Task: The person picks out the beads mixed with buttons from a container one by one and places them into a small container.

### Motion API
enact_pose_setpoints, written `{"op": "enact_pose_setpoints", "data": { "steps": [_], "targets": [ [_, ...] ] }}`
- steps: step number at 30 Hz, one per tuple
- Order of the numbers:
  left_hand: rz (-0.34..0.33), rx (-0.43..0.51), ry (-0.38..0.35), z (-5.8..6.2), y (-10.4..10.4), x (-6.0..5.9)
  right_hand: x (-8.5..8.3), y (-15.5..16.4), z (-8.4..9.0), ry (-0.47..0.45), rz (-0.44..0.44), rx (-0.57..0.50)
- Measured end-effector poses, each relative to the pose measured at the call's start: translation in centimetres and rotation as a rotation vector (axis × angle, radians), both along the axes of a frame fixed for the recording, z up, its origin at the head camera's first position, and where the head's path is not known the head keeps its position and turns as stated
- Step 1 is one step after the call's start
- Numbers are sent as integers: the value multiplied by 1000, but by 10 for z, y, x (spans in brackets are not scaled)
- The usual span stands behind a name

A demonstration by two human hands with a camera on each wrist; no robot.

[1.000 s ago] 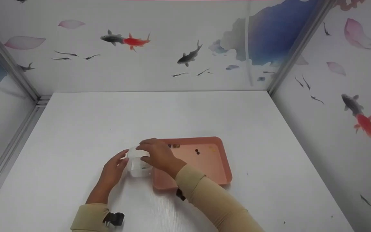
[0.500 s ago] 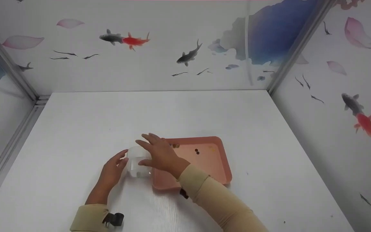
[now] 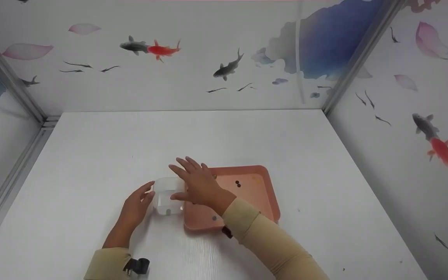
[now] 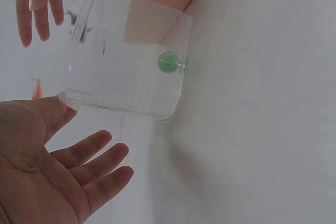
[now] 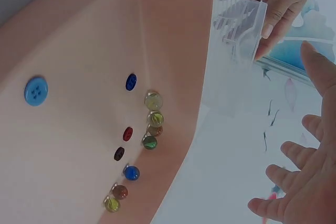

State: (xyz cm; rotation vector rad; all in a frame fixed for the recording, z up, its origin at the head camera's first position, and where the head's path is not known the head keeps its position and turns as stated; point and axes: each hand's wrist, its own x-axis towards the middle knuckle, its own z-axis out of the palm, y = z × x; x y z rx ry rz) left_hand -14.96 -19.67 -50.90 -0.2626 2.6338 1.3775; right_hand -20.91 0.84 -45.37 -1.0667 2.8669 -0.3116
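Left grip (image 3: pixel 136 204) steadies the clear box (image 3: pixel 167 196) beside the pink tray (image 3: pixel 263 206) on the table; right grip (image 3: pixel 198 184) hovers, fingers spread, holding nothing. I judge one green marble (image 4: pixel 168 61) boxed, several marbles (image 5: pixel 149 121) left in the tray.

No legible text, label, brand, number or sign on any surface; the wall panels carry only painted fish and petals, no lettering
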Motion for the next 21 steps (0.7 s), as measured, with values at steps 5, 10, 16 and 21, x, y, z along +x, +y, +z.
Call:
{"op": "enact_pose_setpoints", "data": {
  "steps": [5,10,16,21],
  "targets": [
    [6,5,-11,-1,0,-1,-1,4,4,-6,-5,-25],
    [12,1,-10,-2,0,0,-1,9,5,-15,-4,-59],
    [3,-5,13,-2,-1,0,-3,17,10,-7,9,-132],
    [-3,2,26,-3,-1,0,-5,25,14,-32,-4,-187]
  ]
}}
